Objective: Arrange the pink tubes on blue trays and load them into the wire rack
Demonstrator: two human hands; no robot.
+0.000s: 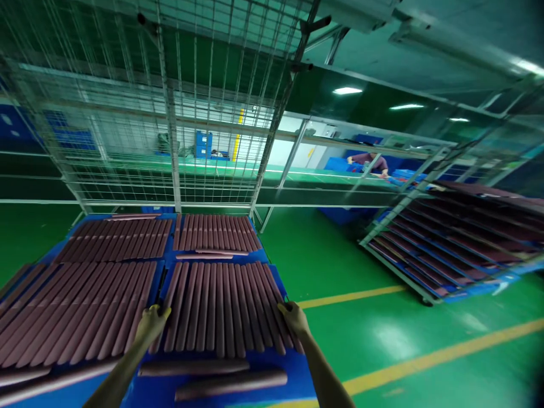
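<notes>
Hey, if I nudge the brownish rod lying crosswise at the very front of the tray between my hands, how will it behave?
The front rod would probably roll, as it looks rounded. It is likely fairly stiff, since it lies nearly straight on the blue tray. Its dull surface suggests decent grip.

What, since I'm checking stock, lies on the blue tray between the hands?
A row of brownish rods, plus two crosswise rods nearer. The tray surface beneath them is hidden.
</notes>
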